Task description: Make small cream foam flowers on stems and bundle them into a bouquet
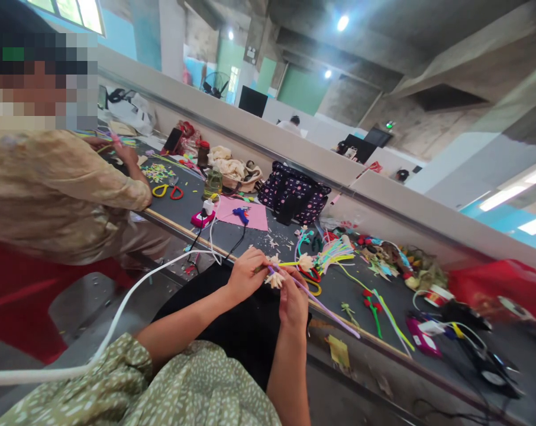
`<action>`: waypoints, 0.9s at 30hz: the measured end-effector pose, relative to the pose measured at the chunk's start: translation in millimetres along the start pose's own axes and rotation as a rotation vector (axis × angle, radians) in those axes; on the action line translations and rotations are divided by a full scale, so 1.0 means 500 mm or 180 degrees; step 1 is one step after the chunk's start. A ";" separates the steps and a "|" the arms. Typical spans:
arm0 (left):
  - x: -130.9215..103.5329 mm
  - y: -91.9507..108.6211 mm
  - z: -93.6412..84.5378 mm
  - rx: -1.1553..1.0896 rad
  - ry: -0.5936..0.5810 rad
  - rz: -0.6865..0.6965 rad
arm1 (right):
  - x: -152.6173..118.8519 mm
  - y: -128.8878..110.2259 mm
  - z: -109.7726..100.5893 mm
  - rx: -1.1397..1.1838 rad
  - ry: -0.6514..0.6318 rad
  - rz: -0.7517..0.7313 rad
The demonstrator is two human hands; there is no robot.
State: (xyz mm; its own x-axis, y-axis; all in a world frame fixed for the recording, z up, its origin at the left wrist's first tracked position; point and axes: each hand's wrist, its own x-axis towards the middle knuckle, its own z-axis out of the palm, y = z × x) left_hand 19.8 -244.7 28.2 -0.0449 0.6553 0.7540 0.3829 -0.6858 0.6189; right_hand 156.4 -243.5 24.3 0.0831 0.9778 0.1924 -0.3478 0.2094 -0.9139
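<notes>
Both my hands meet at the table's near edge around a small bunch of cream craft flowers [274, 279] on fuzzy pipe-cleaner stems. My left hand [249, 275] pinches the bunch from the left, fingers closed. From the right, my right hand [293, 299] grips it, and a purple pipe cleaner [328, 309] trails out past that hand. A yellow stem leads to another cream flower head [306, 262]. Just behind my right hand lie scissors with red and yellow handles [315, 287], partly hidden. The exact grip of the fingertips is too small to make out.
Pastel pipe cleaners [334, 254] lie beyond my hands. A blue glue gun [241, 215] rests on pink paper [259, 218], near a dark dotted bag [292, 192]. A white cable [135, 290] crosses my left side. A co-worker [59, 183] sits at left.
</notes>
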 end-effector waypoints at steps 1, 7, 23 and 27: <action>0.002 0.001 0.001 -0.0202 0.0012 -0.0202 | 0.000 0.000 0.000 -0.0041 0.0029 -0.0047; 0.007 0.011 0.002 -0.1829 -0.0266 -0.1473 | -0.006 -0.010 0.012 -0.0468 0.0085 -0.0597; 0.001 -0.002 0.000 -0.3861 -0.0638 -0.2874 | -0.011 -0.034 0.006 -0.1027 -0.0279 -0.0631; -0.002 -0.012 0.010 -0.3579 -0.0674 -0.2928 | -0.008 -0.024 0.002 -0.1071 -0.0117 -0.0654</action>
State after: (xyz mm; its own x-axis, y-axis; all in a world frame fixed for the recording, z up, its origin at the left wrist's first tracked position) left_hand 21.9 -239.8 22.7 0.3008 0.9534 0.0234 -0.6143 0.1749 0.7695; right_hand 159.6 -249.7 35.1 0.0835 0.9167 0.3907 -0.0013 0.3922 -0.9199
